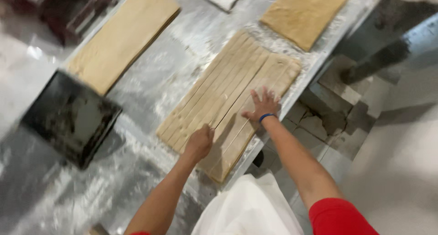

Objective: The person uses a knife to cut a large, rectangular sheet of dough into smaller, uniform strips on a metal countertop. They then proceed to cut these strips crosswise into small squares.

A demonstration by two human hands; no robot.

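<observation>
Flour dusts the long steel table (182, 57), cracked floor tile beside it. From the left: a dark baking tray (70, 116), nothing in it; an uncut dough slab (123, 36); then the strip-cut dough sheet (228, 102), left hand (199, 143) closed, fingers curled on it, right hand (263, 106) spread flat.

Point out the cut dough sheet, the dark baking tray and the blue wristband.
Cut dough sheet (219, 86), head view, on a middle strip.
Dark baking tray (68, 118), head view, on its flat bottom.
Blue wristband (267, 117), head view, on the band.
</observation>
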